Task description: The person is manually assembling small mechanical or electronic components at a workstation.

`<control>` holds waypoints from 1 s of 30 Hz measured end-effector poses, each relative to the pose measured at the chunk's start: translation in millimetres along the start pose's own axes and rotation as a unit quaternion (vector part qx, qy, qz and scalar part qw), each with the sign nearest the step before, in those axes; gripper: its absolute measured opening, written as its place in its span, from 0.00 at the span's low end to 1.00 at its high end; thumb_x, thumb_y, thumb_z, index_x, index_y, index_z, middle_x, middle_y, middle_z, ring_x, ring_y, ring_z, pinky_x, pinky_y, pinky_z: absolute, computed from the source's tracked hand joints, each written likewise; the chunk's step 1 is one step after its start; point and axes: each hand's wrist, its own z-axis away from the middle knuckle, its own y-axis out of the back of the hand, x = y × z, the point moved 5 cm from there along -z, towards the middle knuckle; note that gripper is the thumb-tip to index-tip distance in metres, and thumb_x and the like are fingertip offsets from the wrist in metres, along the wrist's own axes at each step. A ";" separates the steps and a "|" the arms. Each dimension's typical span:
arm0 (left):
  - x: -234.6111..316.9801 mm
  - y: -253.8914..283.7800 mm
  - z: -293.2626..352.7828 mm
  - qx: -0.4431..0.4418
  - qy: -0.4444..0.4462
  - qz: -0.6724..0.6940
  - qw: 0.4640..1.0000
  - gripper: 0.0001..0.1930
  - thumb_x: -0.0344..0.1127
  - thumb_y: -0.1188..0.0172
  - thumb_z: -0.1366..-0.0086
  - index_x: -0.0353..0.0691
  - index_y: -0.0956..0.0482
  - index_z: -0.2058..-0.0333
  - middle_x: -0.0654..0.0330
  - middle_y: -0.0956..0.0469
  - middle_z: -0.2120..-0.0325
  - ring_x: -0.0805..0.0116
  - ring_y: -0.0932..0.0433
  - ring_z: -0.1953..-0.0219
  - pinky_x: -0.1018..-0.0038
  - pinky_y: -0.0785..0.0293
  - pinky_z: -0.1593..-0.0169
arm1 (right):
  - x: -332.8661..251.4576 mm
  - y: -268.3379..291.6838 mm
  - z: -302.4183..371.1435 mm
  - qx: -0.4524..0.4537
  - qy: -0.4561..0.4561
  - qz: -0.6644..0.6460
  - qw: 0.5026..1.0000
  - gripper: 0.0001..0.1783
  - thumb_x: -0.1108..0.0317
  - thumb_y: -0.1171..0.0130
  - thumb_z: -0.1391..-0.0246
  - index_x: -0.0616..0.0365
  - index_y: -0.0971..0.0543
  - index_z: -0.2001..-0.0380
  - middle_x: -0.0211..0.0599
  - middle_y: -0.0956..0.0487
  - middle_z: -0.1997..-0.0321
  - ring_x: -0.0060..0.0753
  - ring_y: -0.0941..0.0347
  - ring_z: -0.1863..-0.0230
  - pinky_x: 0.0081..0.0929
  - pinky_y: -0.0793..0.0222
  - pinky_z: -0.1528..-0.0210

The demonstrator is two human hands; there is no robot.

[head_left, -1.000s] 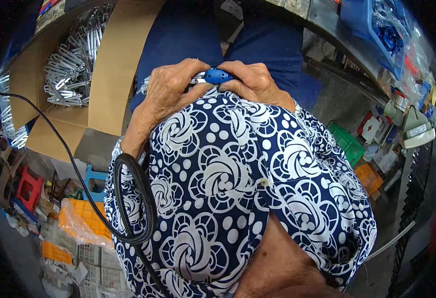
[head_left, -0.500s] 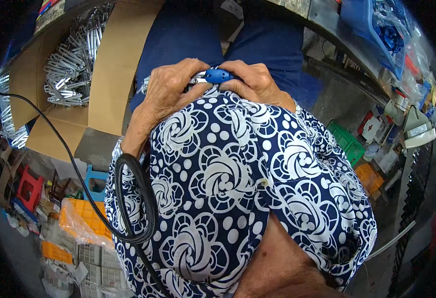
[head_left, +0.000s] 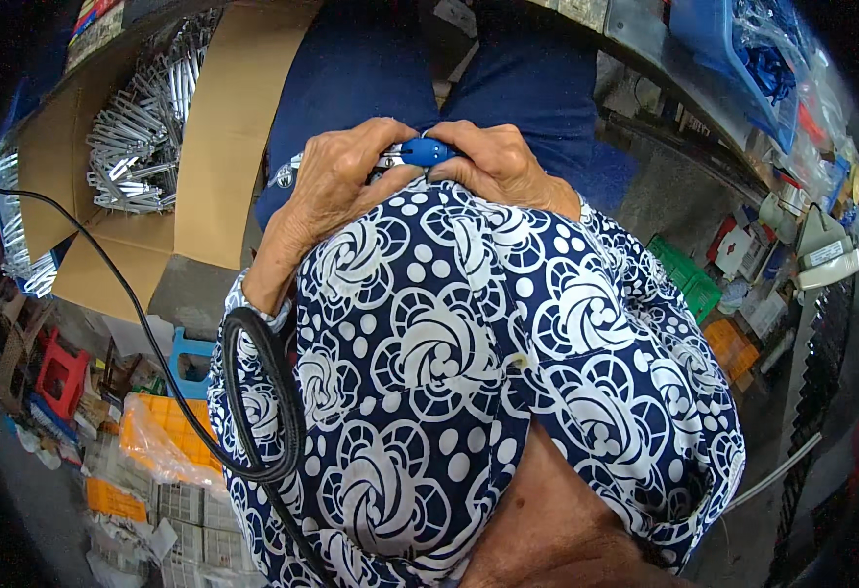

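Both hands are gripping a small blue part (head_left: 426, 151) w/ metal piece at lap level. Left hand (head_left: 336, 191) fingers are curling over it; right hand (head_left: 496, 167) fingertips are pinching its right end. Judged step: fitting/pressing together. Next move likely needs firm squeeze, alignment kept.

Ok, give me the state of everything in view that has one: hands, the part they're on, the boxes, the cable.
left hand: closed over the blue part, fingers curled
right hand: closed on the blue part from the other side
blue part: held between both hands, mostly covered
cardboard box: open, flaps up, full of shiny metal pieces
black cable: slack, looped beside the left forearm
blue bin: open, holding bagged blue items
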 end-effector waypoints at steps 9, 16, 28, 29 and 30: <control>0.2 -2.8 3.5 0.000 -0.012 -0.011 1.000 0.12 0.35 0.37 0.46 0.37 0.25 0.65 0.54 0.21 0.71 0.58 0.21 0.73 0.67 0.26 0.70 | -0.5 -2.9 2.8 -0.008 0.003 -0.004 1.000 0.16 0.68 0.39 0.52 0.68 0.25 0.62 0.46 0.21 0.71 0.38 0.21 0.75 0.27 0.26 0.74; -2.4 -2.3 10.3 -0.004 -0.008 -0.018 1.000 0.12 0.36 0.38 0.46 0.38 0.25 0.65 0.55 0.22 0.71 0.57 0.21 0.73 0.67 0.27 0.71 | -0.4 -9.9 2.9 0.018 0.015 -0.034 0.999 0.14 0.68 0.39 0.53 0.64 0.25 0.63 0.47 0.22 0.74 0.46 0.23 0.74 0.32 0.27 0.74; -1.3 0.0 11.5 -0.020 -0.041 -0.080 0.996 0.12 0.38 0.40 0.44 0.39 0.26 0.64 0.56 0.24 0.74 0.59 0.22 0.74 0.67 0.28 0.71 | -0.8 -13.8 2.0 0.013 0.024 -0.037 0.999 0.16 0.68 0.38 0.53 0.67 0.24 0.62 0.47 0.21 0.70 0.40 0.22 0.74 0.27 0.27 0.73; -1.8 -1.1 10.7 -0.021 -0.038 -0.079 0.996 0.12 0.38 0.40 0.44 0.39 0.26 0.64 0.56 0.24 0.74 0.59 0.22 0.74 0.67 0.28 0.71 | 0.0 -13.5 2.4 0.007 0.014 -0.038 0.999 0.16 0.69 0.38 0.53 0.69 0.24 0.62 0.48 0.20 0.69 0.38 0.21 0.74 0.26 0.27 0.72; -2.4 -2.7 9.4 -0.021 -0.040 -0.077 0.996 0.12 0.38 0.40 0.44 0.39 0.26 0.64 0.56 0.24 0.74 0.59 0.22 0.74 0.67 0.28 0.71 | 0.9 -13.2 2.7 0.007 0.013 -0.036 0.999 0.16 0.69 0.38 0.53 0.69 0.24 0.62 0.48 0.20 0.69 0.38 0.21 0.74 0.26 0.27 0.72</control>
